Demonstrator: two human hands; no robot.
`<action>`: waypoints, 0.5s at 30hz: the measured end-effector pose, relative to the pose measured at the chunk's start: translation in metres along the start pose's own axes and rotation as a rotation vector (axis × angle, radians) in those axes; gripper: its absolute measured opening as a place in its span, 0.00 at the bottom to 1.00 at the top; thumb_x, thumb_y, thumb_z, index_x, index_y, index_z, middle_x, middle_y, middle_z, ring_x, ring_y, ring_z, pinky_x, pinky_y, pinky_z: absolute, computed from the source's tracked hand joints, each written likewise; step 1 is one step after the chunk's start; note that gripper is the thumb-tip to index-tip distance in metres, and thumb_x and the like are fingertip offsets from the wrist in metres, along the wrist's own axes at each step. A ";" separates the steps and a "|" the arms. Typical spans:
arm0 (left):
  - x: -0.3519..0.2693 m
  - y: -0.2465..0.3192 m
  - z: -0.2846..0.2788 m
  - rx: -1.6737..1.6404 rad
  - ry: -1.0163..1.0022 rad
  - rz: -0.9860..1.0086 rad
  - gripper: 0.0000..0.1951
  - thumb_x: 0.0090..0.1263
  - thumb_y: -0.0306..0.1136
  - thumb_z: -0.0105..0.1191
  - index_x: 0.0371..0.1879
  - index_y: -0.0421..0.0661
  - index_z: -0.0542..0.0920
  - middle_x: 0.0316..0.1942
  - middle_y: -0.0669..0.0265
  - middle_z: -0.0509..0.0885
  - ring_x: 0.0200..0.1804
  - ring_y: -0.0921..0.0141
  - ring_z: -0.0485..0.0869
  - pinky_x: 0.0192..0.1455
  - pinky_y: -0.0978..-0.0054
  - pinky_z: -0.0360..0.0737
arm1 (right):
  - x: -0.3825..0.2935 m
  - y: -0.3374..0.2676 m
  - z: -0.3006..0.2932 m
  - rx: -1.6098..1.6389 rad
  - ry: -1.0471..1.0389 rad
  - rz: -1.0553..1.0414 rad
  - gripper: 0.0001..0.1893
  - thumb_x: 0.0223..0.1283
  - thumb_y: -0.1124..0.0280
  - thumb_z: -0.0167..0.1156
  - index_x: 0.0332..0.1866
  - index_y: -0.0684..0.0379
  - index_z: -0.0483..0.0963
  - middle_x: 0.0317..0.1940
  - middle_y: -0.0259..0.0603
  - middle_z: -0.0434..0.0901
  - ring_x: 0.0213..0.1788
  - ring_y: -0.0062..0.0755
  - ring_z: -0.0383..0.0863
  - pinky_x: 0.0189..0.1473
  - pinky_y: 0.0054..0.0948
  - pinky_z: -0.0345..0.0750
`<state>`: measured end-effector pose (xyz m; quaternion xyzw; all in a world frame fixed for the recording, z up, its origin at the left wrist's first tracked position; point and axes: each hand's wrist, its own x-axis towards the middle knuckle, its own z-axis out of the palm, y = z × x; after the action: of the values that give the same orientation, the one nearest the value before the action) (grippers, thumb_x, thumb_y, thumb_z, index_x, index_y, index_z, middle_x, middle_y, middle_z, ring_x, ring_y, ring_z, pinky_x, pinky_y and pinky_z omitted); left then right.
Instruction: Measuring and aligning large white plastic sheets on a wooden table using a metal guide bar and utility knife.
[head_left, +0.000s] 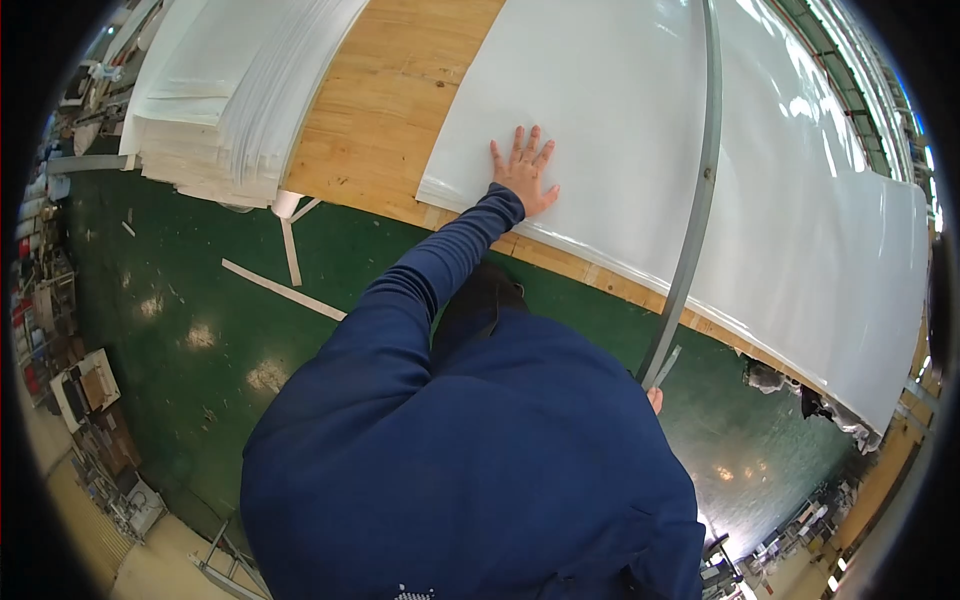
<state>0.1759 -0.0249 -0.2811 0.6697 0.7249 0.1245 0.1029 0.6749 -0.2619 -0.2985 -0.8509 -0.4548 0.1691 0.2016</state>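
Note:
My left hand (527, 174) lies flat with its fingers spread on a glossy white sheet (600, 135), near the sheet's front edge. The sheet covers much of a wooden table (375, 112). A long grey metal bar (697, 202) lies across the sheet and sticks out past the table's front edge. My right hand (655, 400) is mostly hidden behind my body; only a small part of it shows, beside the near end of the bar. Whether its fingers are closed on the bar does not show.
A thick stack of white sheets (217, 112) lies on the table's left part. Pale strips (283, 289) lie on or hang over the green floor (180, 277). Crumpled material (817, 405) sticks out under the table's right side. Boxes and equipment (90, 390) stand far left.

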 end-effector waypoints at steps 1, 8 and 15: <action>-0.002 0.006 0.004 0.026 -0.010 -0.036 0.39 0.60 0.56 0.48 0.70 0.57 0.53 0.74 0.61 0.42 0.74 0.56 0.38 0.65 0.32 0.37 | 0.001 -0.001 -0.003 -0.008 -0.029 0.019 0.19 0.64 0.59 0.46 0.44 0.69 0.72 0.38 0.57 0.77 0.42 0.54 0.75 0.46 0.38 0.70; 0.006 0.061 0.029 -0.128 0.040 0.184 0.39 0.62 0.59 0.46 0.70 0.58 0.53 0.73 0.60 0.43 0.74 0.57 0.38 0.65 0.32 0.36 | -0.002 -0.005 -0.006 -0.003 -0.017 -0.028 0.19 0.64 0.60 0.46 0.42 0.69 0.72 0.37 0.56 0.77 0.41 0.52 0.75 0.45 0.38 0.70; 0.024 0.113 0.041 -0.070 -0.061 0.388 0.40 0.60 0.64 0.44 0.70 0.60 0.53 0.74 0.61 0.42 0.74 0.56 0.37 0.65 0.31 0.37 | -0.014 -0.020 -0.004 0.069 0.012 -0.067 0.17 0.65 0.62 0.47 0.42 0.68 0.71 0.36 0.55 0.77 0.40 0.51 0.75 0.45 0.37 0.70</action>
<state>0.2937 0.0093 -0.2837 0.7961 0.5741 0.1470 0.1223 0.6549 -0.2644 -0.2834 -0.8288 -0.4756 0.1727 0.2389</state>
